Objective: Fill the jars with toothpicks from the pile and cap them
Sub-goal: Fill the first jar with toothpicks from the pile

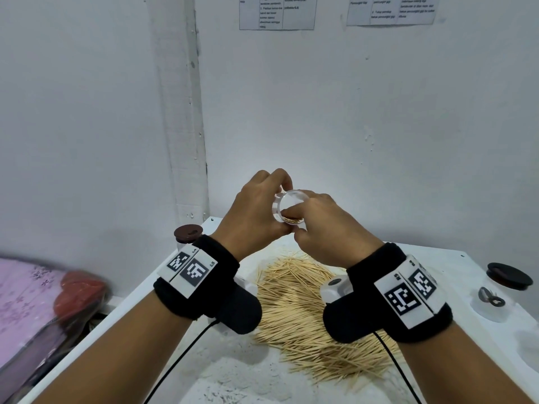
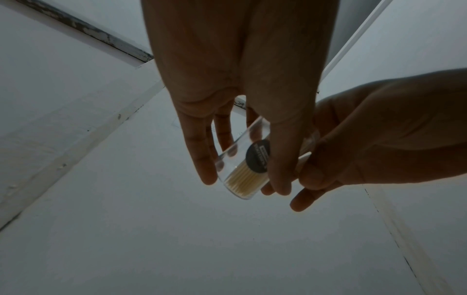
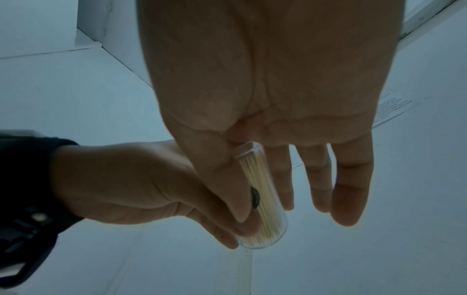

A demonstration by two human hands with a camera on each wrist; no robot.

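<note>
1. A round dark label (image 2: 257, 158) sat on the clear jar (image 2: 241, 165); its print was too blurred to read. Wall notices (image 1: 277, 11) carried small, unreadable text.
2. The jar, held above the bench (image 1: 466, 360) over its far edge, contained a bundle of toothpicks (image 3: 262, 199) and had no cap.
3. The left hand (image 1: 256, 211) held the jar, its grip curled round the jar's wall.
4. The right hand (image 1: 323, 228) pinched the jar near its mouth.
5. The toothpick pile (image 1: 306, 310) lay mid-bench. A capped jar (image 1: 188, 236) stood at the far left corner; a dark cap (image 1: 509, 275) lay near the right edge.
</note>
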